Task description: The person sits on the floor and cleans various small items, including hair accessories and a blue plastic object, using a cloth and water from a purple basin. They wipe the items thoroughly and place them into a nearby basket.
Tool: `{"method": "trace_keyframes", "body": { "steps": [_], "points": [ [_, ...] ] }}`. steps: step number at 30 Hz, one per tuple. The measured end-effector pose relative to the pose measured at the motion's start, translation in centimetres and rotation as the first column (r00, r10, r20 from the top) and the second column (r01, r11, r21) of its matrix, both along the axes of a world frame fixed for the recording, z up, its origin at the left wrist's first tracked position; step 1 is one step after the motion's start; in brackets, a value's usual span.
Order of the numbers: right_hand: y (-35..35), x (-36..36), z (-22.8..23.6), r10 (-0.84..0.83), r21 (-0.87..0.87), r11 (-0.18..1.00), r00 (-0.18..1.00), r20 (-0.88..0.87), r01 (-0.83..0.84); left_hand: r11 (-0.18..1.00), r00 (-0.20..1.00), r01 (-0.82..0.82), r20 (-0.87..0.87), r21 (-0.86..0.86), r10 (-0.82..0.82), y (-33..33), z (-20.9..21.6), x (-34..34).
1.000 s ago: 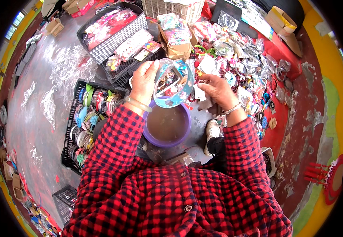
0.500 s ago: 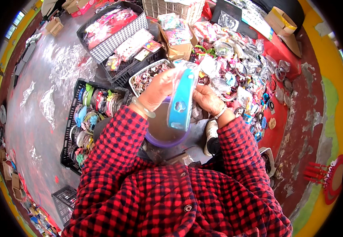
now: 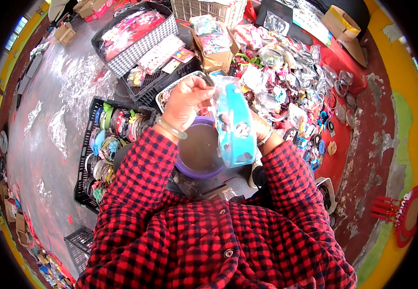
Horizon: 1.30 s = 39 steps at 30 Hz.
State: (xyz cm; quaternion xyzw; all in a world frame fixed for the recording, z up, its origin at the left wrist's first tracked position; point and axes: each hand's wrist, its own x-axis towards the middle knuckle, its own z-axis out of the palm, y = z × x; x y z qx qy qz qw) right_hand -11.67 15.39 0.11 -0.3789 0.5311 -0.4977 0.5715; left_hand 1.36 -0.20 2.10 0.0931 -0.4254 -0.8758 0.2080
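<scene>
A wide bright-blue headband (image 3: 237, 108) with a pale motif hangs upright in front of me, with clear plastic wrap around it. The fingers of my left hand (image 3: 184, 107) pinch the wrap near the band's upper left edge. Behind the band's right side is my right hand (image 3: 261, 127), gripping it; most of those fingers are hidden. Below the band stands a purple-rimmed bucket (image 3: 195, 172) with murky brown contents, partly covered by the band.
At left, a black crate (image 3: 84, 188) holds many headbands. A large heap of wrapped hair accessories (image 3: 286, 91) spreads over red cloth at right. Beyond the bucket stand a cardboard box (image 3: 217, 59), a houndstooth-sided bin (image 3: 144, 50) and a beige basket (image 3: 213, 12).
The headband has turned so more of its broad curved face shows, and it has shifted slightly right and down. My left hand has moved left; my right hand is now more hidden behind the band.
</scene>
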Motion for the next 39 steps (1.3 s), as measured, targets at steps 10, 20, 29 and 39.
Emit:
{"method": "trace_keyframes", "body": {
  "steps": [10, 20, 29, 39],
  "points": [
    [0.4, 1.5, 2.5, -0.086, 0.096, 0.993, 0.959, 0.270, 0.063, 0.977, 0.993, -0.082, 0.072, -0.197, 0.097, 0.2, 1.6, 0.6],
    [-0.2, 2.0, 1.7, -0.166, 0.008, 0.986, 0.963, 0.211, 0.168, 0.966, 0.987, 0.115, 0.140, -0.233, -0.084, 1.7, 0.6, 0.2],
    [-0.4, 1.1, 0.3, 0.145, 0.047, 0.988, 0.988, 0.052, -0.147, 0.903, 0.958, -0.233, 0.078, -0.360, 0.278, 1.4, -0.9, 0.2],
    [-0.6, 2.1, -1.3, 0.050, 0.107, 0.994, 0.971, -0.236, -0.025, 0.907, 0.977, -0.144, 0.091, -0.396, 0.195, 1.1, 0.7, 0.8]
  ]
}}
